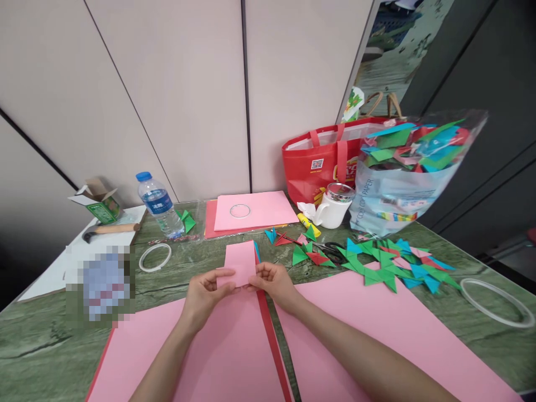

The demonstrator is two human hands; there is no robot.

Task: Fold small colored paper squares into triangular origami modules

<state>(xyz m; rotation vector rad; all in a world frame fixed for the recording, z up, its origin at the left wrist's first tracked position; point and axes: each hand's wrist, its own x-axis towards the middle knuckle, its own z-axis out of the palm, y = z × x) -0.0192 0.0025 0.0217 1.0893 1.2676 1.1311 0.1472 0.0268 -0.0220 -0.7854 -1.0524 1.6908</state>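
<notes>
Between both hands I hold a pink paper strip [240, 261] near its lower edge, over large pink sheets [218, 346]. My left hand [207, 293] pinches its left side with thumb and forefinger. On the right side, my right hand [274, 285] grips the lower corner with its fingers curled. A blue edge of paper shows just behind the strip's upper right. Beneath the hands, a red sheet edge [268, 329] peeks out beside the pink sheet. Another large pink sheet [368, 329] lies under my right forearm.
Folded paper pieces [377, 265] and scissors [333, 251] lie right. Behind stand a white mug [333, 209], a red bag [307, 170] and a plastic bag of folded paper [389, 192]. Left are a water bottle [161, 206], a white ring [155, 257] and a hammer [113, 229].
</notes>
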